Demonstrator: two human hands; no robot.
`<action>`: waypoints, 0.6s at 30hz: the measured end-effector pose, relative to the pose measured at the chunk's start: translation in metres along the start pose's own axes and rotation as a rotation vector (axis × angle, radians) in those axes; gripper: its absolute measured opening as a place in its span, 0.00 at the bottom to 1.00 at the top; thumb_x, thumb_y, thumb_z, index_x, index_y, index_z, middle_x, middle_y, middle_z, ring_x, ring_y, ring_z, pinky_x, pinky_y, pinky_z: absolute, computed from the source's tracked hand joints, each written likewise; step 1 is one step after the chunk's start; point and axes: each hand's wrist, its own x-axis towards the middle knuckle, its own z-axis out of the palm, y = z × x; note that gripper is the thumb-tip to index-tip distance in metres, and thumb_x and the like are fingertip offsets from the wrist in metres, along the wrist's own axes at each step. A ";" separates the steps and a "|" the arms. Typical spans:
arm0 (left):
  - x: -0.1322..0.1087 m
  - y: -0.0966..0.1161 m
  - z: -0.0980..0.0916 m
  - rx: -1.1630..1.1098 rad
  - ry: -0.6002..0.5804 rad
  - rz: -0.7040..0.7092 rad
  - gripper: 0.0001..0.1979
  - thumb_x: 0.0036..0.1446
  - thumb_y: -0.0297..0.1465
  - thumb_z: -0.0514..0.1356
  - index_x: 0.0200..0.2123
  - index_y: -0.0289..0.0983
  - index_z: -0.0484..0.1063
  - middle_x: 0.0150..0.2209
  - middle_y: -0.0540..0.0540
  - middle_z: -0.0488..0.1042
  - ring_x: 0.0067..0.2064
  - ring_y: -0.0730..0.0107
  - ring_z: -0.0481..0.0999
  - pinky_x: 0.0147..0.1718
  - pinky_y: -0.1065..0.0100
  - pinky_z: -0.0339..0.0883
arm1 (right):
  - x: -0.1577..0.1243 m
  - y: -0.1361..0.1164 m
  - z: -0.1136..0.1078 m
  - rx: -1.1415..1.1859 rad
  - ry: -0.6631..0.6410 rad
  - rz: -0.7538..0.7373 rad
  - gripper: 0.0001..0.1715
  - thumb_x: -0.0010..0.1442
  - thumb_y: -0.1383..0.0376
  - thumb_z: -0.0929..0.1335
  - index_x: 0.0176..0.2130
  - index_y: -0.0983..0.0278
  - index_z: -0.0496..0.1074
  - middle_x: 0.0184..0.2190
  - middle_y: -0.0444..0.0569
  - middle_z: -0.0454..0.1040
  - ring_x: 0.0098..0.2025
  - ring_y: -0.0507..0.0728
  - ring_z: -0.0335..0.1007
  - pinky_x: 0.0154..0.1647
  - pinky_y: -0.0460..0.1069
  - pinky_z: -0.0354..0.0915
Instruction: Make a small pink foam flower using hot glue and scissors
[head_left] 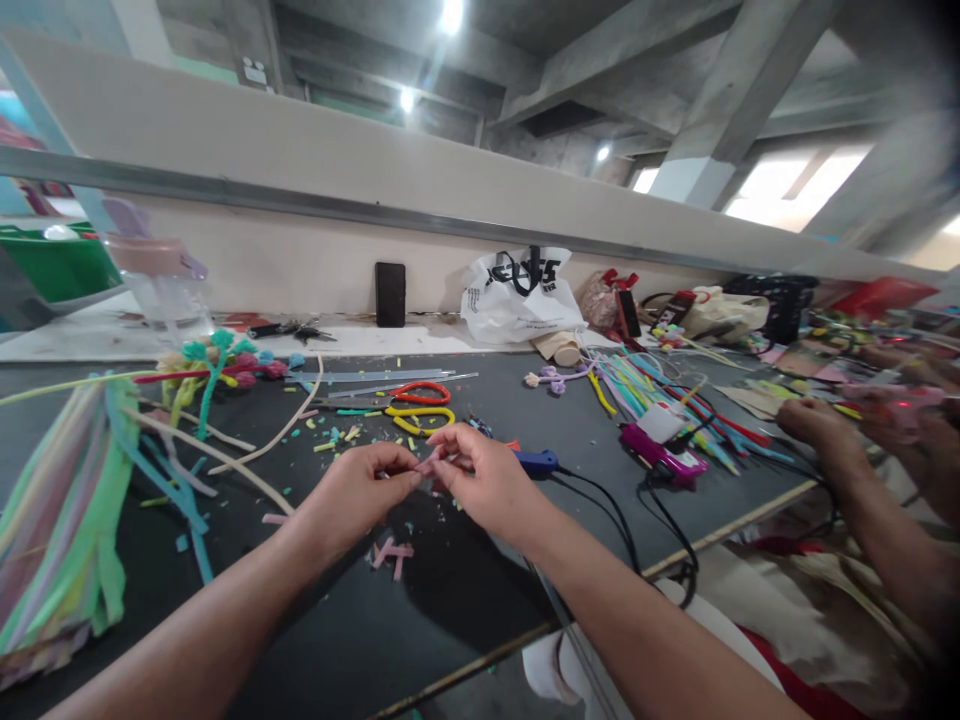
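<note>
My left hand (360, 490) and my right hand (484, 475) meet over the dark table (420, 610), fingers pinched together on a short pink pipe cleaner piece (429, 464) held between them. Just below my hands lie several cut pink bits (391, 555). Beyond my fingers lie scissors with yellow handles (420, 418) and scissors with orange handles (420, 393). A blue-handled tool (536, 461) with a black cord lies right behind my right hand.
A thick bundle of pastel pipe cleaners (56, 520) lies at the left, with pipe-cleaner flowers (214, 365) behind it. A pink glue gun (664, 455) and coloured stems lie to the right. Another person's hands (825, 425) work at far right. A white plastic bag (521, 290) stands by the wall.
</note>
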 end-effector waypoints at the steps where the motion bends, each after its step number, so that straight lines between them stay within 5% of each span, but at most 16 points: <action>1: 0.000 0.000 0.000 0.003 0.006 0.000 0.11 0.47 0.38 0.58 0.26 0.35 0.74 0.20 0.52 0.67 0.19 0.76 0.59 0.17 0.74 0.51 | 0.000 0.000 0.000 -0.007 0.010 0.001 0.11 0.54 0.72 0.64 0.40 0.64 0.66 0.31 0.44 0.71 0.28 0.49 0.70 0.32 0.45 0.67; 14: 0.000 -0.002 0.002 0.061 0.002 0.081 0.08 0.49 0.32 0.56 0.28 0.36 0.73 0.24 0.52 0.69 0.26 0.73 0.64 0.24 0.74 0.55 | -0.001 -0.002 0.004 -0.238 0.087 -0.057 0.09 0.48 0.76 0.64 0.29 0.64 0.70 0.24 0.44 0.74 0.29 0.51 0.69 0.32 0.45 0.64; 18: -0.001 0.000 0.000 -0.028 -0.069 -0.004 0.10 0.50 0.36 0.56 0.29 0.35 0.72 0.21 0.53 0.63 0.22 0.76 0.59 0.20 0.75 0.51 | -0.001 -0.007 0.002 -0.250 0.090 -0.086 0.08 0.49 0.75 0.64 0.29 0.64 0.70 0.25 0.44 0.73 0.28 0.50 0.68 0.31 0.44 0.64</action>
